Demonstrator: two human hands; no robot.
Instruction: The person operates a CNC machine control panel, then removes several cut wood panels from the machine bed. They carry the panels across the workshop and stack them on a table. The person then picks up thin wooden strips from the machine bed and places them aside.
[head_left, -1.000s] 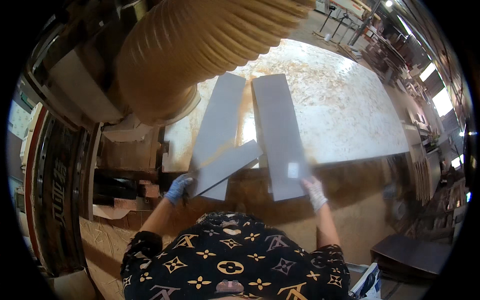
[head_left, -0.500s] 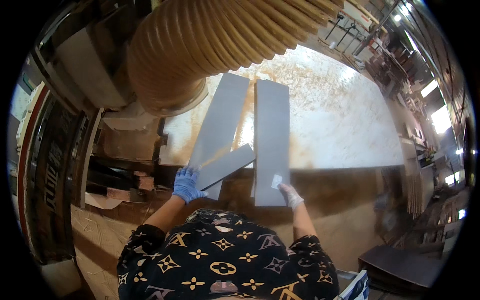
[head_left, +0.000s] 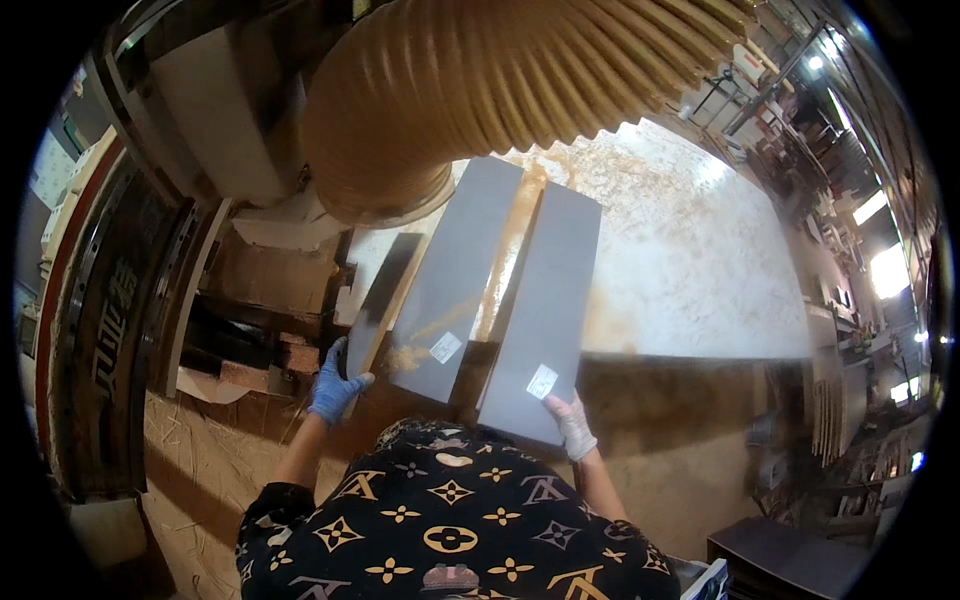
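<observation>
The near end of a narrow board [head_left: 385, 292] is gripped by the blue-gloved left hand [head_left: 338, 385]. The near corner of the right board [head_left: 548, 295] is held by the white-gloved right hand [head_left: 570, 425], thumb on top, near a white label [head_left: 542, 381]. Between these boards, the middle board [head_left: 460, 265] is marked by another label and streaked with sawdust [head_left: 408, 357]. The desk [head_left: 690, 270] is partly covered by a ribbed hose [head_left: 480, 90] overhead.
</observation>
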